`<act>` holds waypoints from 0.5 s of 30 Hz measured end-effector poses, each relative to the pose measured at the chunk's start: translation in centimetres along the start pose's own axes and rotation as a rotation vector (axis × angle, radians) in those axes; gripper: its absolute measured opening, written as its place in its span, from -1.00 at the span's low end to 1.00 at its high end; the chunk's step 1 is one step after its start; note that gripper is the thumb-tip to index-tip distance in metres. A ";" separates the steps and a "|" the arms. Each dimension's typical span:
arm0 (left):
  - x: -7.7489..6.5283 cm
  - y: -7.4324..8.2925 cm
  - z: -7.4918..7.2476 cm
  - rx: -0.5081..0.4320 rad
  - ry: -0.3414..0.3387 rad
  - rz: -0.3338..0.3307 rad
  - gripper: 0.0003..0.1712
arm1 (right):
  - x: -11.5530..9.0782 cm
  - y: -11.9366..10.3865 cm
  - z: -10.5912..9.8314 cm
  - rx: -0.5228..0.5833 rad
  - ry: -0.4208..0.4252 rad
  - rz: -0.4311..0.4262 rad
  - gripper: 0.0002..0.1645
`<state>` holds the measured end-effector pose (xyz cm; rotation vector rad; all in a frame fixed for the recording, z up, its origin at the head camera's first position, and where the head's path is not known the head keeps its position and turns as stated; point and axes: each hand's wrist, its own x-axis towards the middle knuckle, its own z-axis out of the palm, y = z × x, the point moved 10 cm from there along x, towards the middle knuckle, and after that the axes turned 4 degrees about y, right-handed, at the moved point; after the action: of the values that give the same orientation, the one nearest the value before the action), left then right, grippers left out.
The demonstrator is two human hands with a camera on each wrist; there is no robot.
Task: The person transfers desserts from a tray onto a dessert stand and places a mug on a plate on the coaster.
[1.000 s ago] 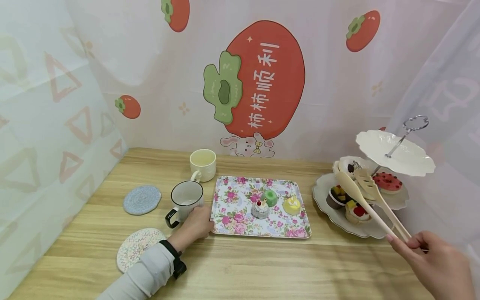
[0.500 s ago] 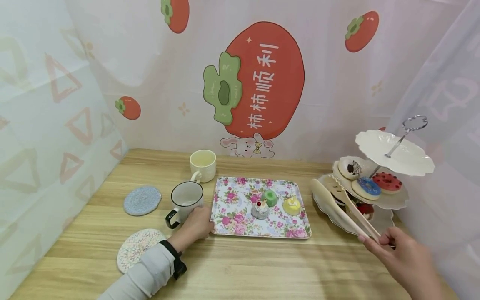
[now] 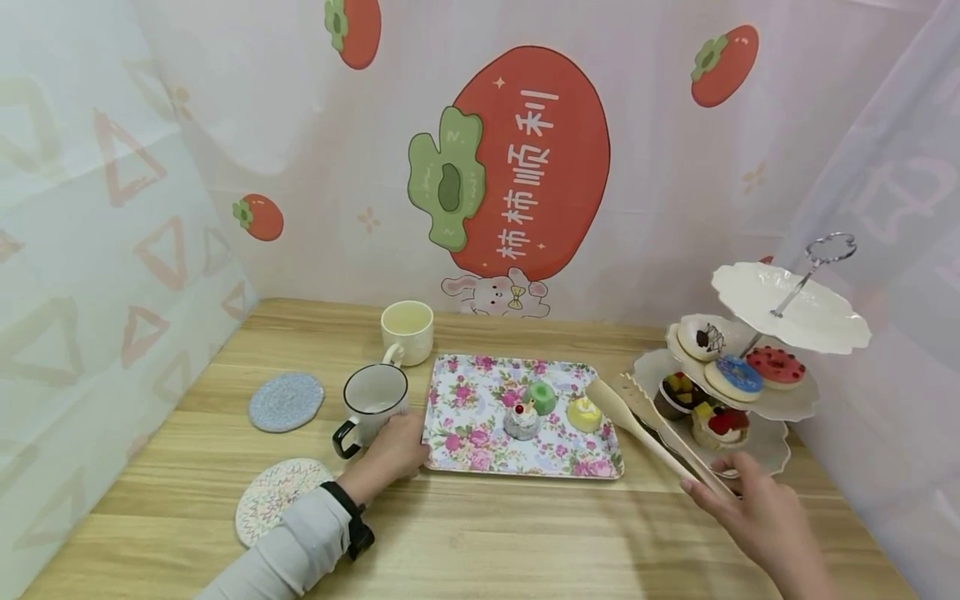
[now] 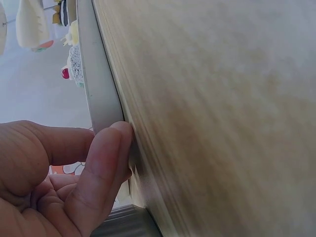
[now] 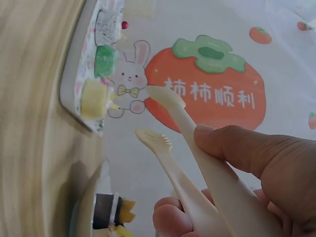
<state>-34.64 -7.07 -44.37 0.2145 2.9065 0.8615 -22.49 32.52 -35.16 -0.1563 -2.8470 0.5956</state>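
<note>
A floral tray [image 3: 555,460] lies on the table with a green cake [image 3: 540,398], a grey cherry-topped cake [image 3: 522,423] and a yellow cake [image 3: 583,414]. My left hand [image 3: 392,448] pinches the tray's left edge between thumb and fingers, beside a white black-rimmed mug [image 3: 363,408]. In my right hand [image 3: 761,510] are pale serving tongs [image 5: 217,180], one arm ending in a spoon shape and the other in a slotted tip. Their tips stand apart with nothing between them, near the tray's right edge in the head view.
A tiered stand [image 3: 791,304] at the right bears several donuts and filled pastry cups on its lower plates. Behind the mug sits a cream cup [image 3: 407,332]. Two round coasters, one blue-grey [image 3: 286,402] and one multicoloured [image 3: 273,492], lie at the left.
My right hand has swung the tongs leftward, away from the tiered stand and toward the tray's right side. The left hand keeps its place at the tray.
</note>
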 end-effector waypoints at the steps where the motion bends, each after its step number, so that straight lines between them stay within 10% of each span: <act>1: 0.0 0.0 0.0 0.002 0.001 0.001 -0.82 | 0.1 0.0 0.3 -0.006 -0.010 -0.001 -0.38; 15: 0.0 -0.1 0.0 0.018 0.006 0.014 -0.81 | 0.7 -0.1 2.8 -0.088 -0.092 -0.063 -0.48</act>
<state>-34.65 -7.12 -44.43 0.2346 2.9229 0.8407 -23.81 31.46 -37.47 -0.0543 -2.9565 0.4765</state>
